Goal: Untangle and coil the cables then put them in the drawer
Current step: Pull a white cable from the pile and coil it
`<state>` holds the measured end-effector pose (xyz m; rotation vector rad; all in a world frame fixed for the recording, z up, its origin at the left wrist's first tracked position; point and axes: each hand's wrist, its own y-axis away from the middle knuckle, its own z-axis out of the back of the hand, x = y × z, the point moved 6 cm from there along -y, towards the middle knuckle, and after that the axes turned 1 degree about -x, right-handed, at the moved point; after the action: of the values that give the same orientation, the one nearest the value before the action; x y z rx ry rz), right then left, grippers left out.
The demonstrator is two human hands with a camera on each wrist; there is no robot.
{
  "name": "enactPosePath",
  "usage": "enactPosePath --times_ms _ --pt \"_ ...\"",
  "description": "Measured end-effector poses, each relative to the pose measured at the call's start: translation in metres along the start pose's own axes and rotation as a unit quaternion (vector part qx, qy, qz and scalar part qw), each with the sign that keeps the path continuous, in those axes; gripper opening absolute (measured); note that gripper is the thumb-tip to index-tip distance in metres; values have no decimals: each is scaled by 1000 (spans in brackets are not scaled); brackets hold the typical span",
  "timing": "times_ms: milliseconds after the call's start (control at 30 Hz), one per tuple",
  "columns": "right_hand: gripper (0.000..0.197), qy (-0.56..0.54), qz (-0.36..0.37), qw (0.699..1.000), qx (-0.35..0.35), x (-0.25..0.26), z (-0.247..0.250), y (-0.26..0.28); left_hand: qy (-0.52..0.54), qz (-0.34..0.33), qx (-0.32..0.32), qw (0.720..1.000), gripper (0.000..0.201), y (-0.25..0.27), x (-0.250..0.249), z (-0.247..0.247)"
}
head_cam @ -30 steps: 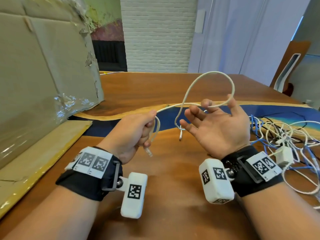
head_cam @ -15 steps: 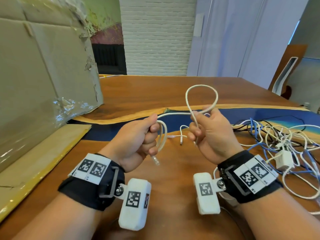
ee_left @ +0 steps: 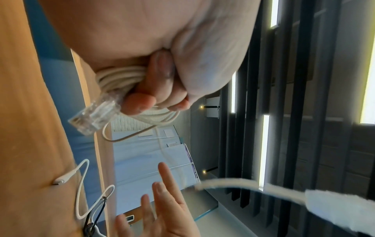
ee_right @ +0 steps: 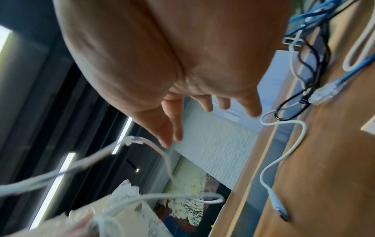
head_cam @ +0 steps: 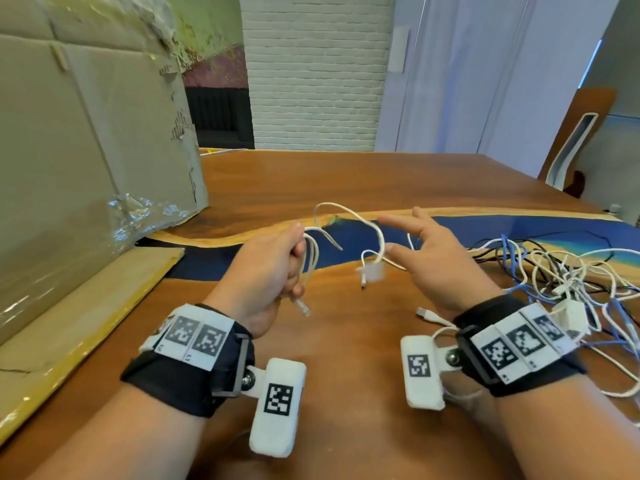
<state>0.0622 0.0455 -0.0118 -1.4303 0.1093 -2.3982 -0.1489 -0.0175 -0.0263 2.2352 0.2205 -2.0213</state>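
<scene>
My left hand (head_cam: 292, 265) grips a coil of white network cable (head_cam: 311, 258) above the wooden table (head_cam: 346, 181). The left wrist view shows the coiled strands (ee_left: 119, 77) under my curled fingers (ee_left: 160, 75). A clear plug (head_cam: 302, 306) (ee_left: 93, 115) hangs below the fist. The cable's loose tail (head_cam: 346, 211) arcs to the right and ends in a blurred plug (head_cam: 373, 270) in the air. My right hand (head_cam: 412, 237) (ee_right: 182, 104) is beside that tail with fingers spread, holding nothing. No drawer is in view.
A tangle of white, blue and black cables (head_cam: 571, 271) with a white adapter (head_cam: 569, 315) lies at the right, behind my right wrist. A large cardboard box (head_cam: 86, 168) stands at the left, with a flat cardboard sheet (head_cam: 69, 323) in front of it.
My right hand has let go of the loop it pinched and opened. The loop has joined the coil in my left hand, and the tail end swings free.
</scene>
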Motion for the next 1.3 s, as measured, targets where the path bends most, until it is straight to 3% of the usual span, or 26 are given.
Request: enactPosePath --times_ms 67,167,267,400,567,667,733,833,900,1000,1100,1200,1300 --pt "41 16 68 997 -32 12 -5 4 13 11 19 1000 42 1 0 -4" --pt "35 -85 147 985 -39 25 -18 11 30 30 34 999 42 5 0 -10" --pt "25 -160 147 975 -43 28 -24 13 -2 23 47 999 40 8 0 -15" --pt "29 -85 113 988 56 23 -43 12 -28 9 66 997 44 9 1 -18" --pt "19 -61 112 989 71 31 -37 17 -80 -5 77 994 44 9 -3 -16" --pt "21 -90 85 992 31 23 -29 13 70 44 118 990 42 15 -5 -22" --pt "25 -95 65 993 32 19 -27 9 211 71 147 964 39 16 -10 -22" --pt "34 -16 59 992 106 22 -37 14 376 70 170 908 24 13 -17 -19" --pt "50 54 71 983 161 29 -48 22 418 55 137 897 21 11 -15 -19" --pt "49 113 73 969 209 34 -56 31 331 22 58 942 29 8 -11 -18" --pt "35 95 69 958 262 38 -60 40 231 -18 -11 973 37 2 -7 -7" --pt "33 44 75 947 309 47 -66 50 181 -13 -19 983 30 0 -2 -4" --pt "30 18 119 947 298 59 -66 53 81 9 17 997 22 2 6 -10"
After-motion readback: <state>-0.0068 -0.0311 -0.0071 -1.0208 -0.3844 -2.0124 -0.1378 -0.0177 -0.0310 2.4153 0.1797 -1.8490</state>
